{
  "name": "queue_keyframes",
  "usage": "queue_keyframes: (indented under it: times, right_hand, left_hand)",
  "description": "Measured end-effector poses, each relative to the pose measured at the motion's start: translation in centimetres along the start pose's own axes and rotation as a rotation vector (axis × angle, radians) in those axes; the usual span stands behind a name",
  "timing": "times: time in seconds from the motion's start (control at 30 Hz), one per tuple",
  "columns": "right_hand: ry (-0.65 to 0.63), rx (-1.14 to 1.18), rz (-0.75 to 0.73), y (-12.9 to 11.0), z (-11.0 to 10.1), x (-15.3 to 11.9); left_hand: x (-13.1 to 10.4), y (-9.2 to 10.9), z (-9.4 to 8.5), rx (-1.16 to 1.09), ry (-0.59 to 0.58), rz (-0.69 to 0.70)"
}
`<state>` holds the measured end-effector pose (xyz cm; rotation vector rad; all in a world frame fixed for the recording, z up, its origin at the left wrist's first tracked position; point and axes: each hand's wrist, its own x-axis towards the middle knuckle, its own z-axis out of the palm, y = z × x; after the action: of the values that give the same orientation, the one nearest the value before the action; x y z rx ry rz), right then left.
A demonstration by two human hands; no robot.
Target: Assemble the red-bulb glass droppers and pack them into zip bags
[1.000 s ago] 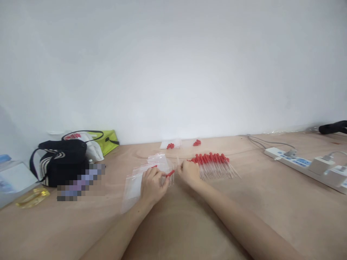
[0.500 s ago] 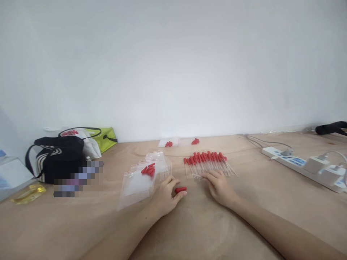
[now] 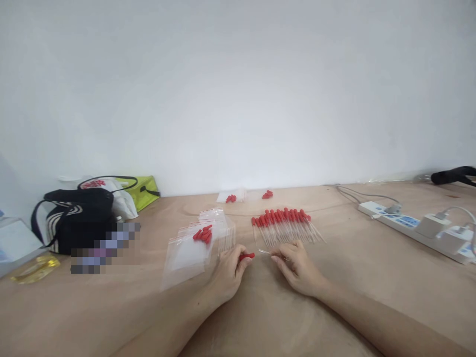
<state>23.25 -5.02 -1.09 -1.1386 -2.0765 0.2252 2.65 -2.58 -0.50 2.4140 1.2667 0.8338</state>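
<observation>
Two narrow grips: left hand [image 3: 231,271] holds red dropper bulb [image 3: 247,256]; at its three o'clock, right hand [image 3: 300,268] pinches clear dropper tube [image 3: 264,252]; loose pinching might drop it.

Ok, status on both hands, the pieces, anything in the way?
Left hand: gripping red cap. Right hand: pinching thin clear tube, apart from cap. Nothing visible between them; red-topped tubes lie just beyond.

Cannot see the whole red cap [image 3: 247,256] within left fingers [image 3: 235,252] or clear tube [image 3: 264,251] within right fingers [image 3: 287,250]; cannot follow black object [image 3: 450,175] past right edge.
</observation>
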Motion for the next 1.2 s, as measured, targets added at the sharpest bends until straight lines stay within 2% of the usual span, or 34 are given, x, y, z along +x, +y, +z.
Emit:
queue_keyframes:
  times: [0.23, 0.43, 0.73, 0.93, 1.07, 1.2]
  right_hand:
    - [-0.049, -0.017, -0.040, -0.1, 0.3, 0.1]
    - [-0.067, -0.012, -0.035, 0.0, 0.5, 0.1]
    - [-0.087, 0.180, 0.034, -0.5, 0.9, 0.3]
    - [-0.165, 0.049, -0.109, 0.4, -0.2, 0.6]
    - [-0.115, -0.126, -0.226, 0.7, -0.7, 0.6]
    - [-0.073, -0.174, -0.258, 0.6, -0.4, 0.2]
  left_hand:
    - [-0.1, 0.4, 0.0, 0.015, -0.016, 0.008]
    - [-0.1, 0.9, -0.3, -0.086, -0.026, 0.078]
    - [-0.1, 0.2, 0.2, -0.091, 0.073, 0.148]
    - [-0.1, 0.6, -0.2, -0.033, 0.032, 0.300]
    - [-0.1, 0.7, 0.0, 0.000, -0.036, 0.359]
    - [-0.2, 0.4, 0.4, 0.025, -0.030, 0.412]
